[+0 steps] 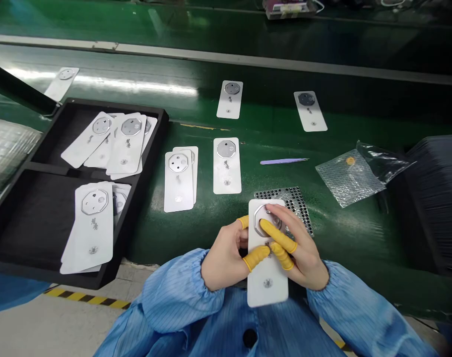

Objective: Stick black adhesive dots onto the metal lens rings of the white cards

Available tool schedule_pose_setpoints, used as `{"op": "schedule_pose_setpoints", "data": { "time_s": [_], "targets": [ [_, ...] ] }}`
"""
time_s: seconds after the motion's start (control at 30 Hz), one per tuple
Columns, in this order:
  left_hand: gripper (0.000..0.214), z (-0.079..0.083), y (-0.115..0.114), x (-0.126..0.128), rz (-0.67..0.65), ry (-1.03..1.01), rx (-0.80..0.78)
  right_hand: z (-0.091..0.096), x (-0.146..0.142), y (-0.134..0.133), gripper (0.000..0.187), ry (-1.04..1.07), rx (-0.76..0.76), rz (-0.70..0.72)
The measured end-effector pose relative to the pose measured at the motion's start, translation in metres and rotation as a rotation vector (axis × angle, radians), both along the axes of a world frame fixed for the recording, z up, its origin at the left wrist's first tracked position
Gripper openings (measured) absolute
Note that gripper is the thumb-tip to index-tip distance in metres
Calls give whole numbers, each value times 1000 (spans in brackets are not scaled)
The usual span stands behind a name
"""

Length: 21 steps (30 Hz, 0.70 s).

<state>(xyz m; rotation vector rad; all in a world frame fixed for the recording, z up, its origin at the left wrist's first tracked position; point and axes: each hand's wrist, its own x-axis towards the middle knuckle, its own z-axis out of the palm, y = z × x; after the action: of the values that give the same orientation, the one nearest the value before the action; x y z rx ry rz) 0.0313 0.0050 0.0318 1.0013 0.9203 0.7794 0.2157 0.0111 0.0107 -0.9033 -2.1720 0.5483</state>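
I hold a white phone back cover [267, 282] upright in front of my chest, its octagonal camera ring at the top. My left hand [226, 255] grips its left edge, thumb in a yellow finger cot laid across the middle. My right hand [296, 245] wraps the right edge, and its cot-covered index finger presses on the camera ring. Just behind the cover lies a small sheet of tiny black dot parts [298, 198].
A black two-compartment tray [147, 163] at left holds several white covers. More covers lie on the green belt [226, 166], [179, 181], [229, 99], [310, 111]. Purple tweezers [283, 160] and a bubble-wrap bag [350, 176] lie to the right, with a dark stack [439, 193] at the far right.
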Motion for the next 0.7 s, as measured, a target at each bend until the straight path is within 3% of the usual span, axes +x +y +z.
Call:
{"op": "schedule_pose_setpoints", "data": {
  "time_s": [0.13,0.2,0.4,0.6,0.7],
  "targets": [
    [36,2,5,3,28,-95,-40,-4,-10,0,61,341,-199,-254],
    [32,5,8,5,62,-111,-53,-3,-15,-1,62,432,-251,-315],
    [32,6,12,8,212,-22,-87,3,-20,-2,65,387,-157,-308],
    [39,5,10,8,308,99,193,6,-24,-7,67,387,-108,-252],
    [45,4,9,11,346,110,240,6,-25,-9,65,383,-130,-254]
  ]
}}
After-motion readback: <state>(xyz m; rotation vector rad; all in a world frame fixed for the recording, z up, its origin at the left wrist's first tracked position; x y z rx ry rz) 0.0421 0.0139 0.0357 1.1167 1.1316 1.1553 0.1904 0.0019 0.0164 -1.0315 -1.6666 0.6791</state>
